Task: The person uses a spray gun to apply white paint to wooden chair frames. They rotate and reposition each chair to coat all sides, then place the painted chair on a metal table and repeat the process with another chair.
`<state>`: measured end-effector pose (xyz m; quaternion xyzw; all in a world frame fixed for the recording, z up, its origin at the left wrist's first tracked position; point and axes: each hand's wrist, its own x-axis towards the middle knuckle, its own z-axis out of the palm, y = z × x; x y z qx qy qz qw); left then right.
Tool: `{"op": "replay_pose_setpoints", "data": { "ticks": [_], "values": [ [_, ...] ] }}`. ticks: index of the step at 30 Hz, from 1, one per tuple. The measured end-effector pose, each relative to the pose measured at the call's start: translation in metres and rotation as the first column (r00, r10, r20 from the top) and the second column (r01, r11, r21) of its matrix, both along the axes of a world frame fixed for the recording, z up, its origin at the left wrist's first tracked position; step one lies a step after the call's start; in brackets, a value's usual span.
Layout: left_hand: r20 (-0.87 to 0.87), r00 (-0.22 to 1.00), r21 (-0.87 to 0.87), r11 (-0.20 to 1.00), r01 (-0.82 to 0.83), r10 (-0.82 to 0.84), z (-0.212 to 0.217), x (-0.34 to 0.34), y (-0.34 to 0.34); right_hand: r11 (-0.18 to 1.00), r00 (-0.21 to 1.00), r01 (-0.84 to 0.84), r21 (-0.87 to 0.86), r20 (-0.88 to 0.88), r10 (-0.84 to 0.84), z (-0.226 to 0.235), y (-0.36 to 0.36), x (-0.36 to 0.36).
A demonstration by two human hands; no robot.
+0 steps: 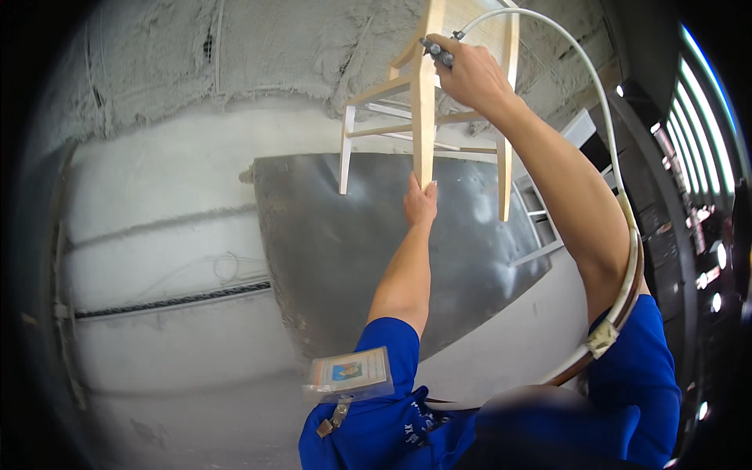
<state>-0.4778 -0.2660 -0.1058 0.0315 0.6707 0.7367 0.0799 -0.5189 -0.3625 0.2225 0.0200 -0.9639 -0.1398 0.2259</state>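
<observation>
A pale wooden chair frame [424, 117] is held up in front of me, its legs pointing downward. My left hand [421, 204] is closed around the lower end of its nearest leg. Higher up, my right hand [475, 76] grips a small dark metal spray gun [437, 52], whose nozzle end is beside the top of that same leg. A whitish hose [583, 59] runs from the gun, arcs over to the right and comes down along my right arm. Any spray is too faint to make out.
Below the chair lies a dark grey metal sheet [337, 258]. A whitish slatted frame [540, 223] stands right of it. Behind is a rough, grey-crusted wall [274, 47]. A dark chain-like strip [172, 301] crosses the left side. A badge [349, 371] hangs on my left sleeve.
</observation>
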Motion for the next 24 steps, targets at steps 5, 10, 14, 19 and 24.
{"op": "replay_pose_setpoints", "data": {
  "ticks": [5, 10, 14, 19, 24],
  "values": [
    [-0.006, 1.0, -0.079, 0.997, 0.012, -0.012, -0.009, -0.007, 0.004, 0.98, 0.98, 0.172, 0.103, 0.086, -0.181, -0.034, -0.038, -0.062],
    [0.025, 1.0, -0.011, 1.0, -0.01, 0.01, 0.002, 0.003, 0.015, 0.997, 0.983, 0.077, 0.014, 0.166, -0.078, -0.049, -0.05, -0.061],
    [0.047, 0.999, 0.033, 0.999, 0.01, -0.012, 0.016, -0.003, 0.011, 0.998, 0.975, -0.019, 0.061, 0.22, 0.005, -0.08, -0.042, -0.051],
    [0.039, 0.999, 0.076, 0.997, 0.032, -0.035, 0.017, -0.011, 0.006, 0.995, 0.946, 0.055, -0.084, 0.325, -0.025, -0.141, -0.038, -0.067],
    [0.011, 0.996, 0.113, 0.99, 0.083, -0.085, 0.005, -0.009, 0.014, 0.926, 0.895, 0.246, -0.286, 0.434, -0.103, -0.213, -0.048, -0.101]
  ]
}}
